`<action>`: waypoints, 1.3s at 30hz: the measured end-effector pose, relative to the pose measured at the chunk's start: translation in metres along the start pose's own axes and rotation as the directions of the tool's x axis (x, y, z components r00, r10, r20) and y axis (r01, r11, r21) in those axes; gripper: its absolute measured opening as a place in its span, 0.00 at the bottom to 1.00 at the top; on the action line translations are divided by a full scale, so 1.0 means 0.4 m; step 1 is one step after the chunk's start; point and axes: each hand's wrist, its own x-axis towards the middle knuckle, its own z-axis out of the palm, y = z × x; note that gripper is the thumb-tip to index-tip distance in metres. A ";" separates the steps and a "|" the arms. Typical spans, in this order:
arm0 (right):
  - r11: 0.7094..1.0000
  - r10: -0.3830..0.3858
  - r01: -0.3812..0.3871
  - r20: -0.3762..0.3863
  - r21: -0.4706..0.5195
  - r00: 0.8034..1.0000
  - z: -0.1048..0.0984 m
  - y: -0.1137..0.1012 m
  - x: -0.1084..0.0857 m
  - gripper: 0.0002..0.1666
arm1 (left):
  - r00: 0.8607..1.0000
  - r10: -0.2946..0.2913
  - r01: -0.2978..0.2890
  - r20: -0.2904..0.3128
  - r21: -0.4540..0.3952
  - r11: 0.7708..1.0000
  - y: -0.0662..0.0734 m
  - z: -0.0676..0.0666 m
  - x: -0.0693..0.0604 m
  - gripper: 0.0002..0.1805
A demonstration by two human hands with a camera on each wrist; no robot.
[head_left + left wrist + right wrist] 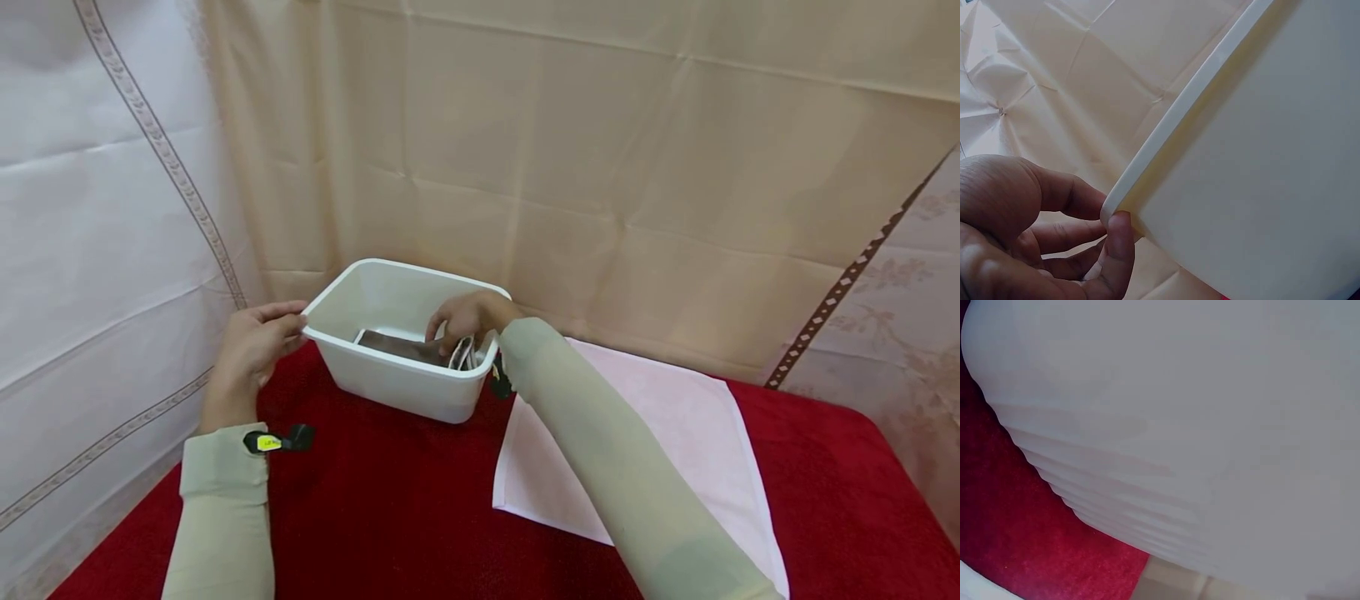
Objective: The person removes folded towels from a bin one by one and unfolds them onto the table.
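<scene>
A white plastic tub point(405, 387) stands on the red cloth. My left hand point(258, 346) pinches its rim at the left corner; the left wrist view shows thumb and fingertips on either side of that rim point(1166, 125). My right hand point(467, 318) reaches over the right end into the tub, fingers bent downward. Beneath it lies a flat brown item point(397, 344) with a pale edge. A folded dark-and-white item point(461, 354) stands at the fingers; whether they grip it is hidden. The right wrist view has only the tub's ribbed outer wall point(1147, 437), no hand.
A pale pink cloth point(675, 408) lies flat to the right of the tub, partly under my right forearm. Red cloth point(390, 508) covers the table. A beige curtain point(562, 167) hangs close behind the tub, and a white one point(97, 250) hangs at left.
</scene>
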 end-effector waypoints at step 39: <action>0.935 -0.236 0.182 -0.154 -0.303 0.959 -0.063 -0.131 -0.161 0.19 | 1.000 0.010 -0.011 0.015 0.057 0.998 -0.024 0.004 0.028 0.17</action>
